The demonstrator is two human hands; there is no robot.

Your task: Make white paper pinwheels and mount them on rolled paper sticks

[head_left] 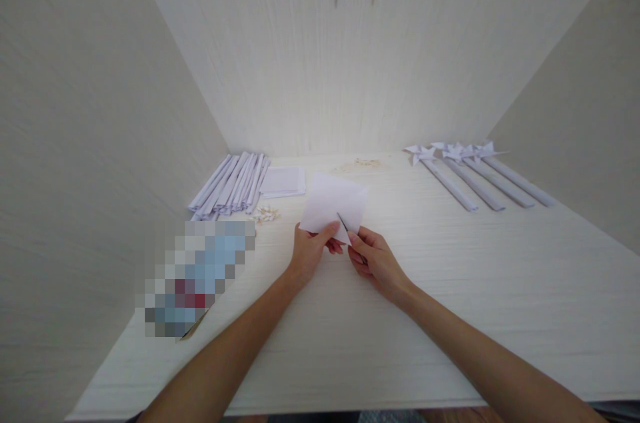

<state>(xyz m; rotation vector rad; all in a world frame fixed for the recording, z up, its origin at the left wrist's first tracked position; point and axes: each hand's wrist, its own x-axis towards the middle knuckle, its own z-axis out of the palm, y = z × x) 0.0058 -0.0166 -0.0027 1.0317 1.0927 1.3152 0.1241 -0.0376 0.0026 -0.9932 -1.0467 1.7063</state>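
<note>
A folded white sheet of paper (334, 204) is held up a little above the pale table (450, 290), in the middle. My left hand (311, 251) pinches its near left edge. My right hand (375, 260) is closed on a small pair of scissors (345, 224), whose thin dark blade tip pokes up into the paper's near edge. The handles are hidden inside my fingers.
Several rolled white paper sticks (233, 186) lie at the back left beside a stack of white sheets (283, 181). Small pale pins (265, 214) lie near them. Three paper pinwheels on sticks (465, 173) lie at the back right. A pixelated object (195, 276) lies at the left. Walls enclose three sides.
</note>
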